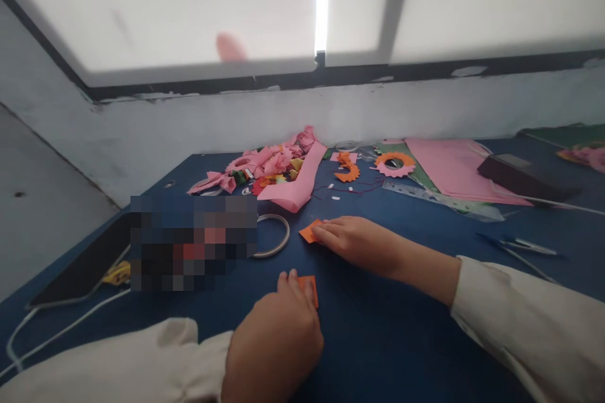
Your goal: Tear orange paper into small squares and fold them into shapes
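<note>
On the blue tabletop, my left hand (276, 337) has its fingers closed over a small orange paper piece (311, 289); the thumb is hidden. Farther forward and to the right, my right hand (357, 242) pinches the edge of another orange paper piece (309, 232), which sticks out beyond the fingertips. The two pieces lie apart. Just left of the right hand's piece is a pale round hoop (287, 236), partly covered by a blurred-out patch.
Behind lie crumpled pink paper (278, 157), a curled pink strip (302, 186), orange folded-paper rings (396, 160), a clear ruler (425, 195), pink sheets (449, 170) and a black box (515, 176). Pens (529, 245) rest at right. A dark tablet-like device (85, 261) with a white cable is at left.
</note>
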Tool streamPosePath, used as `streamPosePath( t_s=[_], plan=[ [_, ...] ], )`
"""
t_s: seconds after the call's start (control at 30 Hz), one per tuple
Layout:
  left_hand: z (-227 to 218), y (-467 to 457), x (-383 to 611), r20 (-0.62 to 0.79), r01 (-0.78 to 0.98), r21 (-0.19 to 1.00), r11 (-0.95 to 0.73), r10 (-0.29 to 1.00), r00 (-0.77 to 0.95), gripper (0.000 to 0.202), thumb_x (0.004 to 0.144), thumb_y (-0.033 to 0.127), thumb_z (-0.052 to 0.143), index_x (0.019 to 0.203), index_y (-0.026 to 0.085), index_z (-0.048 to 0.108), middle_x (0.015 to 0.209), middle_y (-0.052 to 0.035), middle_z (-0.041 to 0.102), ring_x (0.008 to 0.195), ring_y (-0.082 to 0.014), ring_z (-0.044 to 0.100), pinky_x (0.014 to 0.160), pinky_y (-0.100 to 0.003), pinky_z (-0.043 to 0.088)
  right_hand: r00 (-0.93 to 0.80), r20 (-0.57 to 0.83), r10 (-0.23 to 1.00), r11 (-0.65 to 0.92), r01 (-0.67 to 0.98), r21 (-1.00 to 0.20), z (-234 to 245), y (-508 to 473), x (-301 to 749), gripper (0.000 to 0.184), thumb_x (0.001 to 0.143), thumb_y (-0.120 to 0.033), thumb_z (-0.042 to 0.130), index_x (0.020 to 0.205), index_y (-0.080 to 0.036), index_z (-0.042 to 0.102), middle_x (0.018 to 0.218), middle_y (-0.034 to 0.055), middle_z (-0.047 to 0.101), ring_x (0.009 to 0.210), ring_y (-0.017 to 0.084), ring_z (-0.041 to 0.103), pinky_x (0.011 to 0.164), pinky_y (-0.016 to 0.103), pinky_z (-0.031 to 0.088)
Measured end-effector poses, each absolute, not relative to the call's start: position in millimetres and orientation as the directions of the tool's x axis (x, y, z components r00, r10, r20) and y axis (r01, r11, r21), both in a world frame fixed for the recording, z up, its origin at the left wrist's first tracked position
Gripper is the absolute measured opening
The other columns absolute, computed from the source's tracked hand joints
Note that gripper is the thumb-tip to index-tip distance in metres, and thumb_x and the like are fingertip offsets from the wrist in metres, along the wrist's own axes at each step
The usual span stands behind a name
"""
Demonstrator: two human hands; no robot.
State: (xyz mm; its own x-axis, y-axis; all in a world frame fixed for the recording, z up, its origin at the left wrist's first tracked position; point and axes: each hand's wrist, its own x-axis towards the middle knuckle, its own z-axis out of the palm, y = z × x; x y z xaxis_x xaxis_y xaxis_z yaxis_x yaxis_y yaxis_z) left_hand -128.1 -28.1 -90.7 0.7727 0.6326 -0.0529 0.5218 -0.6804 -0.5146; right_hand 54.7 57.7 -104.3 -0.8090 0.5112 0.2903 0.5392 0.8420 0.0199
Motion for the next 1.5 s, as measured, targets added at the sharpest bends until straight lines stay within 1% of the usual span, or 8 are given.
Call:
streamPosePath(
  t_s=[0.17, 0.37, 0.47, 0.6, 0.87, 1.03, 1.3, 1.5],
  plan=[
    [-99.6, -24.3, -121.1, 0.324, 0.606, -0.508, -0.612, 0.516, 0.793, 0.032, 0.078, 0.000, 0.040, 0.098, 0.009, 0.063, 0.071, -0.0128, 0.069, 0.060, -0.0230, 0.066, 0.044, -0.028, 0.047, -0.713, 0.386, 0.585, 0.804, 0.572, -0.162, -117.3, 62.9, 51.7, 0.023, 0.087, -0.004, 0.040, 0.094, -0.008, 0.061, 0.094, 0.0163, 0.067, 0.091, 0.025, 0.065, 0.081, 0.040, 0.052],
    [-87.3, 2.3, -122.1, 0.631, 0.533, -0.088, -0.842, 0.367, 0.684, 0.017, 0.087, 0.006, 0.037, 0.091, 0.011, 0.053, 0.064, -0.0027, 0.061, 0.055, -0.0152, 0.058, 0.050, -0.026, 0.044, -0.480, 0.447, 0.755, 0.656, 0.556, -0.511, -118.3, 37.6, 59.9, 0.025, 0.092, -0.014, 0.038, 0.108, -0.018, 0.057, 0.097, 0.0040, 0.069, 0.083, 0.011, 0.066, 0.074, 0.022, 0.054],
    [-91.6, 4.0, -121.6, 0.645, 0.570, 0.226, -0.790, 0.560, 0.520, 0.011, 0.090, 0.012, 0.037, 0.088, 0.018, 0.045, 0.063, 0.0016, 0.056, 0.054, -0.0123, 0.054, 0.053, -0.024, 0.041, -0.428, 0.384, 0.818, 0.563, 0.460, -0.687, -109.5, 16.0, 63.6, 0.021, 0.091, -0.018, 0.042, 0.104, -0.021, 0.059, 0.092, -0.0005, 0.069, 0.080, 0.009, 0.066, 0.069, 0.017, 0.054],
    [-98.2, 7.4, -113.3, 0.379, 0.647, 0.524, -0.554, 0.832, 0.405, 0.009, 0.094, 0.023, 0.028, 0.096, 0.021, 0.036, 0.061, 0.0043, 0.054, 0.049, -0.0129, 0.053, 0.048, -0.024, 0.035, -0.330, 0.183, 0.926, 0.240, 0.143, -0.960, -105.0, 3.8, 61.3, 0.017, 0.085, -0.024, 0.053, 0.098, -0.020, 0.063, 0.093, 0.0020, 0.069, 0.086, 0.014, 0.066, 0.077, 0.025, 0.054],
    [-96.4, 27.1, -107.4, 0.155, 0.577, 0.710, -0.403, 0.889, 0.431, 0.026, 0.093, 0.040, 0.031, 0.109, 0.020, 0.037, 0.085, -0.0027, 0.056, 0.075, -0.0172, 0.056, 0.067, -0.030, 0.038, -0.374, 0.039, 0.927, 0.041, -0.003, -0.999, -106.1, 9.3, 58.9, 0.021, 0.084, -0.035, 0.056, 0.097, -0.020, 0.061, 0.095, 0.0025, 0.066, 0.087, 0.014, 0.063, 0.081, 0.028, 0.051],
    [-93.1, 29.0, -111.0, 0.042, 0.591, 0.707, -0.389, 0.856, 0.515, 0.026, 0.093, 0.035, 0.031, 0.074, 0.020, 0.040, 0.063, 0.0024, 0.049, 0.059, -0.0140, 0.048, 0.056, -0.027, 0.029, -0.325, 0.069, 0.943, 0.138, 0.193, -0.971, -104.1, 8.4, 63.5, 0.025, 0.086, -0.037, 0.053, 0.105, -0.022, 0.055, 0.097, 0.0013, 0.062, 0.085, 0.013, 0.059, 0.074, 0.024, 0.049],
    [-92.2, 27.6, -110.0, 0.072, 0.568, 0.764, -0.304, 0.916, 0.394, 0.024, 0.094, 0.037, 0.032, 0.080, 0.020, 0.043, 0.064, 0.0046, 0.050, 0.057, -0.0120, 0.047, 0.055, -0.027, 0.029, -0.304, 0.121, 0.945, 0.291, 0.612, -0.736, -101.7, 9.6, 73.2, 0.027, 0.089, -0.042, 0.042, 0.086, -0.019, 0.055, 0.081, 0.0025, 0.058, 0.073, 0.015, 0.050, 0.069, 0.032, 0.041],
    [-93.9, 25.2, -111.1, 0.059, 0.590, 0.741, -0.321, 0.906, 0.418, 0.023, 0.095, 0.036, 0.026, 0.089, 0.021, 0.041, 0.068, 0.0025, 0.053, 0.060, -0.0147, 0.050, 0.057, -0.028, 0.032, -0.379, 0.167, 0.910, 0.377, 0.592, -0.713, -108.9, 9.9, 75.1, 0.029, 0.094, -0.031, 0.032, 0.077, -0.020, 0.053, 0.081, 0.0029, 0.058, 0.075, 0.015, 0.052, 0.074, 0.033, 0.041]
  ],
)
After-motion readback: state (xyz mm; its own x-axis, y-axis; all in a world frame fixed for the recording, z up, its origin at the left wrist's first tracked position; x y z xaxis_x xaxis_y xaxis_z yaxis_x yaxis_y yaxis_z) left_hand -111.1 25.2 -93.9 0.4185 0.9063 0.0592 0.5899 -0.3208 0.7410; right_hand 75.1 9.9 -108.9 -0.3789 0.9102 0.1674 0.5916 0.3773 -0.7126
